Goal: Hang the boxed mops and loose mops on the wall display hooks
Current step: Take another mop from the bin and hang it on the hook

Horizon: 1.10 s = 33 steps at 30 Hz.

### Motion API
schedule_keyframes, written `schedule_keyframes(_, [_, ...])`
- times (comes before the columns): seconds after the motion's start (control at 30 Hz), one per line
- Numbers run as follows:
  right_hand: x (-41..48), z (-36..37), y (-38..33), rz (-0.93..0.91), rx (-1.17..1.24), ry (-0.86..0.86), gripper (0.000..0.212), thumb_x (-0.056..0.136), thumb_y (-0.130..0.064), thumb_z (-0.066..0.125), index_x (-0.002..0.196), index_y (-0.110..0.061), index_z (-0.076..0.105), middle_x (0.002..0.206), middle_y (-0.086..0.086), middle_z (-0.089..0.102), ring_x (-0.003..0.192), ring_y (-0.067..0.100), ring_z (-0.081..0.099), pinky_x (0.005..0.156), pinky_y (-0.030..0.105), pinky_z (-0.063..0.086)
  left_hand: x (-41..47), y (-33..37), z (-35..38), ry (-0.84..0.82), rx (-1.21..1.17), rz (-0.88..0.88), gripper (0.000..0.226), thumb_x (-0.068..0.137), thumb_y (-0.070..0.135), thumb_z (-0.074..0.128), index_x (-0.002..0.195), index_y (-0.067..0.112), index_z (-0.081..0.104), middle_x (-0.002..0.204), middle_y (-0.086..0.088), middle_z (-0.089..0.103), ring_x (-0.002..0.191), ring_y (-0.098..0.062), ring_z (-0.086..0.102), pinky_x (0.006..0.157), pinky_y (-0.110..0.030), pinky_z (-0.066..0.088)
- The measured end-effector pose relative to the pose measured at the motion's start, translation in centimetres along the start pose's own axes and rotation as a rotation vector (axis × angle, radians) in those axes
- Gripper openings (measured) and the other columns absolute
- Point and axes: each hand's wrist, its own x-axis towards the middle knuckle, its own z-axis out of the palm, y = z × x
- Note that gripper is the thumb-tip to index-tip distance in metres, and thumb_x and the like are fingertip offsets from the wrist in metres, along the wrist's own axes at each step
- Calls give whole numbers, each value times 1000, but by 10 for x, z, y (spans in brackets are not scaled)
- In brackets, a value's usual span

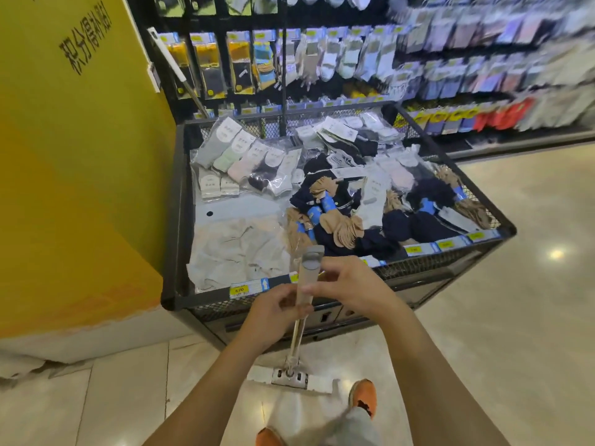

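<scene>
A loose mop point(306, 284) stands upright in front of me, its grey handle top with a hanging hole up near the bin's edge and its flat white head point(289, 378) resting on the tiled floor. My left hand point(278, 309) grips the handle just below the top. My right hand point(347, 286) pinches the handle's upper part from the right side. A second mop point(175, 67) with a white handle leans against the black wire wall at the back left.
A black mesh bin point(338, 297) full of packaged socks stands right behind the mop. A yellow pillar point(74, 175) rises on the left. Black wire wall racks point(322, 59) carry hanging sock packs. My orange shoes point(363, 397) stand on the tile floor.
</scene>
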Motion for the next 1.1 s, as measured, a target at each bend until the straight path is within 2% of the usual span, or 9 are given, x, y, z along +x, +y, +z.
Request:
schedule_keyframes(0.1, [-18, -19, -14, -22, 24, 63, 16, 89, -27, 81, 105, -24, 83, 97, -13, 80, 88, 3, 73, 82, 23, 58, -1, 26, 8, -29, 7, 40, 29, 90, 16, 80, 113, 31, 73, 102, 15, 75, 89, 14, 66, 73, -6, 47])
schedule_keyframes(0.23, [-40, -50, -32, -86, 101, 152, 15, 91, -20, 78, 102, -30, 81, 97, -17, 80, 88, 0, 74, 78, 16, 55, 4, 69, 20, -53, 42, 133, 30, 91, 25, 78, 107, 49, 68, 101, 25, 74, 94, 13, 65, 78, -11, 46])
schedule_keyframes(0.3, [-50, -67, -39, -122, 136, 221, 20, 92, -18, 78, 103, -34, 80, 94, -20, 79, 86, -2, 73, 76, 14, 53, 7, 95, 28, -59, 60, 188, 29, 92, 23, 77, 107, 46, 71, 97, 29, 75, 94, 11, 67, 78, -10, 48])
schedule_keyframes(0.4, [-66, -97, -48, -161, 197, 349, 22, 91, -18, 78, 111, -24, 80, 93, -15, 80, 86, 2, 75, 74, 16, 56, 14, 134, 45, -80, 59, 239, 23, 92, 23, 77, 110, 37, 74, 93, 32, 74, 90, 12, 67, 74, -4, 49])
schedule_keyframes(0.47, [-76, -117, -50, -190, 227, 441, 23, 90, -17, 79, 112, -22, 80, 93, -14, 80, 85, 3, 76, 76, 17, 57, 20, 159, 60, -92, 42, 243, 23, 91, 29, 78, 113, 34, 75, 97, 26, 76, 91, 9, 69, 79, -10, 52])
schedule_keyframes(0.67, [-109, -178, -43, -240, 284, 684, 18, 92, -17, 78, 109, -22, 81, 98, -5, 82, 91, 18, 78, 85, 44, 64, 35, 224, 120, -159, -56, 270, 20, 90, 23, 80, 108, 30, 76, 97, 16, 79, 91, 0, 74, 78, -22, 58])
schedule_keyframes(0.8, [-140, -219, -30, -251, 299, 790, 18, 90, -22, 79, 99, -38, 83, 96, -1, 82, 92, 26, 78, 86, 52, 63, 43, 257, 169, -224, -77, 310, 19, 89, 16, 80, 106, 25, 79, 97, 7, 81, 96, -13, 76, 88, -32, 60])
schedule_keyframes(1.03, [-197, -288, -1, -225, 286, 912, 16, 88, -14, 80, 100, -23, 84, 94, 0, 82, 85, 16, 76, 82, 38, 64, 55, 301, 260, -343, -47, 390, 26, 89, 13, 79, 91, 39, 82, 95, 10, 81, 91, -6, 75, 85, -30, 57])
schedule_keyframes(1.1, [-214, -308, 5, -217, 266, 937, 18, 88, -13, 79, 96, -29, 84, 91, -6, 82, 83, 9, 75, 80, 35, 64, 56, 316, 286, -381, -43, 411, 30, 90, 14, 79, 90, 45, 82, 98, 10, 81, 95, -8, 75, 88, -32, 59])
